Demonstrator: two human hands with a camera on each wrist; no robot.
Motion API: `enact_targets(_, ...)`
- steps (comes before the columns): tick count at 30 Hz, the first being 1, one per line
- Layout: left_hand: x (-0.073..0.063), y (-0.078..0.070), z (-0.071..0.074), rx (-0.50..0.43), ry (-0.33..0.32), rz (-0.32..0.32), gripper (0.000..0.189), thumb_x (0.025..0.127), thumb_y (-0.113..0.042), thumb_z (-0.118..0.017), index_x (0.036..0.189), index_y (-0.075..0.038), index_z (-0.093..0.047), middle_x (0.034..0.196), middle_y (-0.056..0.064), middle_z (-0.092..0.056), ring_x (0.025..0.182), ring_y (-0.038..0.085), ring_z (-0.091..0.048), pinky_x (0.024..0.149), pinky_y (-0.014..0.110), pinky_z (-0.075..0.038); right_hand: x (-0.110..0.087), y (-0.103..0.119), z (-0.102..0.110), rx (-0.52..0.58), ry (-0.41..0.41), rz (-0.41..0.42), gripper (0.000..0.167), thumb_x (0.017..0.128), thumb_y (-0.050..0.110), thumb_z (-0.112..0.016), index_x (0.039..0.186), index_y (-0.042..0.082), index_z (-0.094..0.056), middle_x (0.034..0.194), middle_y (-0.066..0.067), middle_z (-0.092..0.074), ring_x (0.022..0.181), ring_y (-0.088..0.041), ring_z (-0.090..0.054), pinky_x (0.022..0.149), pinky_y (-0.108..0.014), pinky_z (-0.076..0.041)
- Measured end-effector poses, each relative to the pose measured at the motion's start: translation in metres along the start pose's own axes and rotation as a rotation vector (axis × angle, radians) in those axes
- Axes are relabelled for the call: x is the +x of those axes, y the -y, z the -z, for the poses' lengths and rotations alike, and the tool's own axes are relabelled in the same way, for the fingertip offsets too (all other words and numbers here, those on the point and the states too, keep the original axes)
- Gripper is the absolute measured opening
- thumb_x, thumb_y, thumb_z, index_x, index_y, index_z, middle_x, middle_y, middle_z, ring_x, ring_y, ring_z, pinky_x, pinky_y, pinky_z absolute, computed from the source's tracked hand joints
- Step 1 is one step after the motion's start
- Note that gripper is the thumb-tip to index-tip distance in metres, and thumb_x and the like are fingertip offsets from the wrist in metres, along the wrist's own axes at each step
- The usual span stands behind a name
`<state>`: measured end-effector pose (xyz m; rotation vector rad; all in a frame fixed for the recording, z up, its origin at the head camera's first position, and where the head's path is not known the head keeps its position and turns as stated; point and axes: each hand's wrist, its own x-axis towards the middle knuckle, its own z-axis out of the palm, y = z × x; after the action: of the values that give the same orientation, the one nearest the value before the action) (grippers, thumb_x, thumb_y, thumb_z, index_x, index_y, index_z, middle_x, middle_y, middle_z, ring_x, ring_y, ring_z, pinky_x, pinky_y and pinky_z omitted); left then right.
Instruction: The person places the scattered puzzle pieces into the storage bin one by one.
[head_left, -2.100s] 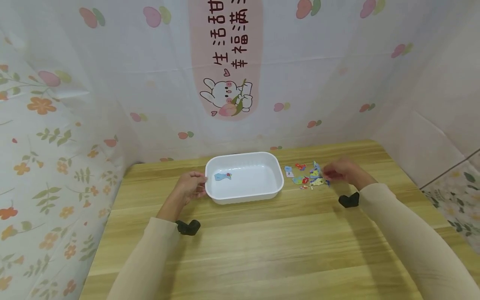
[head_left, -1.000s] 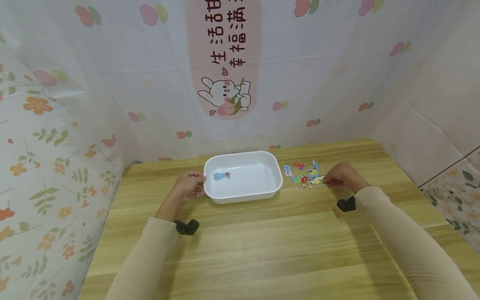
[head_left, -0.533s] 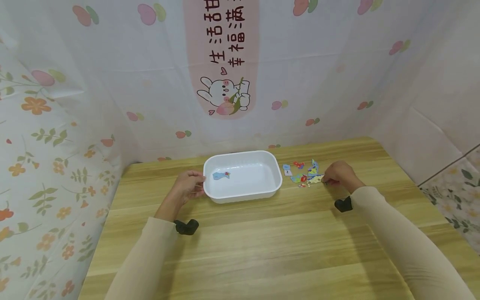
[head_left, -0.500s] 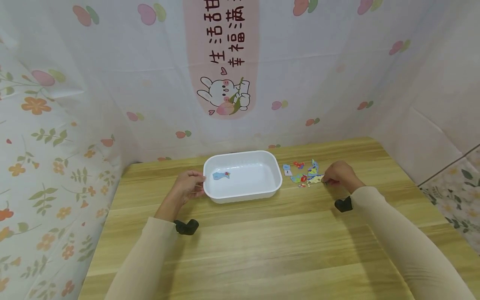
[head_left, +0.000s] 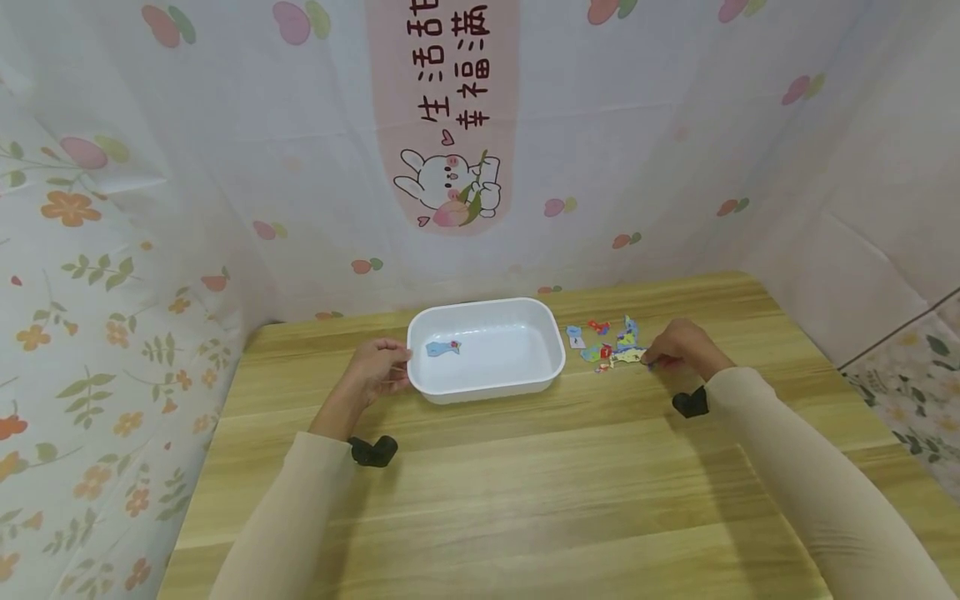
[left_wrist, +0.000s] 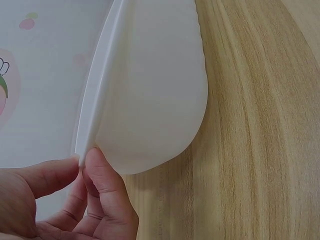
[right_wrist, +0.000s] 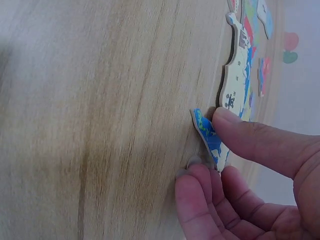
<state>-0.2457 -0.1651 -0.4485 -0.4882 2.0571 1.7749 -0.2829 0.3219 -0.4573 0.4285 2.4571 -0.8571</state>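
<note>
My left hand (head_left: 377, 368) pinches the left rim of a white plastic tray (left_wrist: 165, 90) between thumb and fingers. Inside that tray lies a light blue puzzle piece (head_left: 442, 348) with a red patch at one end. My right hand (head_left: 684, 348) is at the right end of a cluster of flat puzzle pieces with printed pictures. In the right wrist view its thumb and fingers pinch a small blue puzzle piece (right_wrist: 206, 127), tilted against the wood. A long cream puzzle piece (right_wrist: 234, 85) lies just beyond the thumb, its near end partly hidden by the hand.
Left of the cream piece are a red puzzle piece (head_left: 598, 327), a blue and white one (head_left: 575, 337) and several more. The wooden table (head_left: 480, 492) ends at a patterned cloth wall (head_left: 322, 208) behind. Black wrist devices (head_left: 375, 451) sit below each hand.
My right hand has lowered from above the pieces to the cluster's right end and pinches there. The cream piece has shifted slightly left. My left hand stays on the tray rim.
</note>
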Motion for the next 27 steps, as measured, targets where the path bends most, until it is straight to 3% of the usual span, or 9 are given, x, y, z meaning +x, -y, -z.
enact_targets(6, -0.0003, -0.0012, 0.0012, -0.005, -0.001, 0.001, 0.027, 0.098, -0.014, -0.059, 0.121, -0.001, -0.056, 0.092, 0.009, -0.057, 0.069, 0.016, -0.058, 0.062, 0.023, -0.055, -0.0013, 0.0013, 0.0007, -0.053, -0.014, 0.033, 0.025, 0.075, 0.017, -0.082, 0.077, -0.001, -0.064, 0.059, -0.002, -0.058, 0.056, -0.011, -0.058, 0.058, -0.025, -0.055)
enact_targets(18, -0.0017, -0.0018, -0.0003, 0.000, 0.005, 0.001, 0.025, 0.097, -0.014, -0.059, 0.120, -0.002, -0.056, 0.095, 0.012, -0.057, 0.068, 0.016, -0.058, 0.064, 0.024, -0.057, -0.0035, -0.0043, -0.0008, 0.020, -0.036, 0.046, 0.026, 0.075, 0.014, -0.082, 0.083, -0.002, -0.064, 0.064, -0.002, -0.060, 0.060, -0.013, -0.059, 0.062, -0.027, -0.058)
enact_targets(27, 0.0002, -0.0012, -0.0006, -0.004, 0.000, 0.009, 0.025, 0.097, -0.014, -0.059, 0.119, -0.003, -0.056, 0.094, 0.011, -0.057, 0.068, 0.016, -0.058, 0.063, 0.024, -0.056, -0.0022, -0.0062, 0.0011, 0.225, 0.011, 0.052, 0.017, 0.081, 0.000, -0.073, 0.093, -0.009, -0.065, 0.069, -0.002, -0.061, 0.064, -0.014, -0.061, 0.068, -0.030, -0.059)
